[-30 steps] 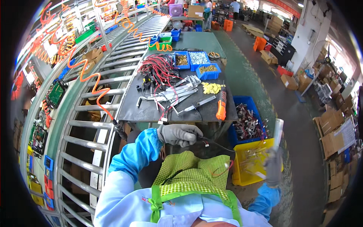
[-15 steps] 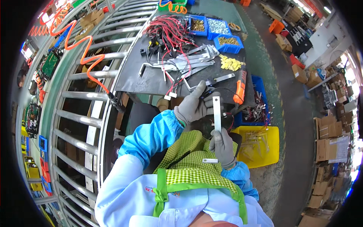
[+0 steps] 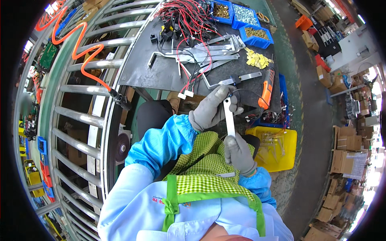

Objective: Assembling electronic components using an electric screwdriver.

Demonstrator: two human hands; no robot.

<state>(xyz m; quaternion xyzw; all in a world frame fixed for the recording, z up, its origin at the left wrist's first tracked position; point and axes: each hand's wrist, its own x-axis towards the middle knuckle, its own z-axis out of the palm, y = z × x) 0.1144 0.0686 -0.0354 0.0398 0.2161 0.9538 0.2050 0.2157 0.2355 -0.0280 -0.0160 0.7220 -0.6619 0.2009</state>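
My right hand (image 3: pixel 240 156), in a grey glove, is closed round a flat silver metal bar (image 3: pixel 230 120) that points up and away from me. Below that hand a short metal end (image 3: pixel 226 174) shows; whether it belongs to the same bar is hidden. My left hand (image 3: pixel 212 109), also gloved, has its fingers curled at the bar's far end, beside the hole there. Between thumb and fingers it pinches a small black part (image 3: pixel 229 95) with a thin black cable, mostly covered by the glove. The cable loops over the table edge towards an orange-and-grey power tool (image 3: pixel 265 90).
On the dark table (image 3: pixel 138 74) lie red and black wire harnesses (image 3: pixel 187 18), bent metal brackets (image 3: pixel 213 52) and yellow pieces (image 3: pixel 257 59). Blue bins (image 3: pixel 256 37) hold small fasteners. A yellow bin (image 3: pixel 290 152) stands low at right. Rollers (image 3: pixel 82 117) and an orange coiled hose (image 3: pixel 82 48) are left.
The metal bar's far end has come up against my left hand's fingers. My left hand has closed more round the small black part. The view has shifted slightly.
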